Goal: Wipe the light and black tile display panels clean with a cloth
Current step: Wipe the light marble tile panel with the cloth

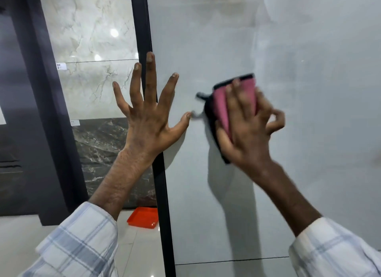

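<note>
Left hand (148, 120) splayed, right hand (248, 130) curled.

A glossy pale tiled floor (140, 254) bears one orange tray (142, 217).
</note>
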Motion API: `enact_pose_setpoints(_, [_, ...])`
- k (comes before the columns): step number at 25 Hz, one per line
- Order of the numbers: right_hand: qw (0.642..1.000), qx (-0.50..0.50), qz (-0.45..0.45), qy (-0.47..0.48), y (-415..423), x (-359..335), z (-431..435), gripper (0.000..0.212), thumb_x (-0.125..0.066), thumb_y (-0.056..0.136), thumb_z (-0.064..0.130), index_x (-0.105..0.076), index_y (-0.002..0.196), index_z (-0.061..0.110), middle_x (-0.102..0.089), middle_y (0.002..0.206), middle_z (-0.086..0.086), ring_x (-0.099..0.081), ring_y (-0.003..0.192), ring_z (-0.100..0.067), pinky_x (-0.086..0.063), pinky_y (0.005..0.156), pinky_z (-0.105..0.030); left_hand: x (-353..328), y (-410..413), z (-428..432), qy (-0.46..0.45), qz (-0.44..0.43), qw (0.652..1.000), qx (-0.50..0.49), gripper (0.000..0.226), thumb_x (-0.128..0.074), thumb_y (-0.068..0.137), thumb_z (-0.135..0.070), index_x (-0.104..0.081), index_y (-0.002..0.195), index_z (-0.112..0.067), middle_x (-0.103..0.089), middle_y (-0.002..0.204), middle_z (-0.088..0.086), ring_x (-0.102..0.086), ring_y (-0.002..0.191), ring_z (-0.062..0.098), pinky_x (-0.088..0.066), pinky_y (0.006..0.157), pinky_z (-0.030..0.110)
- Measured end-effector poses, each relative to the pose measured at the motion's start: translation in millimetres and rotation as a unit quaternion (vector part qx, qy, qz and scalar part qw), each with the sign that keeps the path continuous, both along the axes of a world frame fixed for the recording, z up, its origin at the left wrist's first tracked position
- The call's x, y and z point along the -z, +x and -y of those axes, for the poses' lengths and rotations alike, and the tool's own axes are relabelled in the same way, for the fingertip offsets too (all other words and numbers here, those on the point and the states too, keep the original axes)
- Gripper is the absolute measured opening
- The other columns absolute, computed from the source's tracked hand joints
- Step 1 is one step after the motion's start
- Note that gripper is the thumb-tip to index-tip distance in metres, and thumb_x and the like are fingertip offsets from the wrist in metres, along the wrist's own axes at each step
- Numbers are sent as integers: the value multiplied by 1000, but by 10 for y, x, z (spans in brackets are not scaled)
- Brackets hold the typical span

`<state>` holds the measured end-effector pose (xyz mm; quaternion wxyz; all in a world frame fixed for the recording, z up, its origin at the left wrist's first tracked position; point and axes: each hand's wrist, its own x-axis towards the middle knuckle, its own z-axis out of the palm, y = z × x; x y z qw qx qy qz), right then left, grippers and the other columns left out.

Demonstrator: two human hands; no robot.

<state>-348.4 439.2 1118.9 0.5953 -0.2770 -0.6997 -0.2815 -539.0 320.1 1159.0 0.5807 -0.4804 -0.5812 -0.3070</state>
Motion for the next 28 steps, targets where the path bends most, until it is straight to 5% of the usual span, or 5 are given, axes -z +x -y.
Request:
enact_pose_setpoints(3, [995, 5, 69, 68, 117, -46, -133, 71, -50, 92, 49, -35, 159, 29, -30, 167, 8, -27, 147, -27, -21, 101, -55, -54, -41, -37, -30, 0, 1000, 6, 83, -53, 94, -61, -33, 164, -21, -13, 173, 19, -9, 159, 40, -6, 119, 73])
enact_pose_setpoints(8, [992, 7, -115, -45, 169, -890, -195, 71, -49, 94, 49, -30, 160, 31, -25, 168, 10, -30, 144, -31, -25, 100, -54, -25, -106, -107, -37, 5, 997, 61, 78, -52, 99, -55, -33, 163, -14, -16, 173, 16, -6, 160, 43, -38, 108, 72])
enact_pose_setpoints(11, [998, 5, 6, 59, -25, -530, -97, 69, -47, 94, 45, -35, 159, 23, -29, 168, 4, -31, 146, -34, -26, 98, -55, -23, -103, -117, -32, 3, 997, 72, 80, -56, 97, -52, -34, 162, -12, -15, 173, 17, -6, 160, 43, -46, 101, 67])
enact_pose_setpoints(17, [995, -10, -102, -14, 286, -1435, -307, 69, -48, 92, 51, -34, 157, 33, -30, 165, 14, -34, 141, -28, -24, 96, -53, -139, -81, -114, -39, -6, 997, 68, 77, -51, 96, -55, -39, 161, -15, -13, 174, 14, -4, 161, 38, -16, 116, 80])
enact_pose_setpoints(28, [994, -26, -106, 15, 119, -2197, -274, 71, -43, 92, 51, -35, 157, 26, -33, 163, 8, -34, 136, -31, -20, 94, -46, -1367, 26, -166, -6, -22, 997, 77, 83, -46, 92, -63, -32, 163, -22, -6, 176, 5, -5, 162, 30, -14, 119, 73])
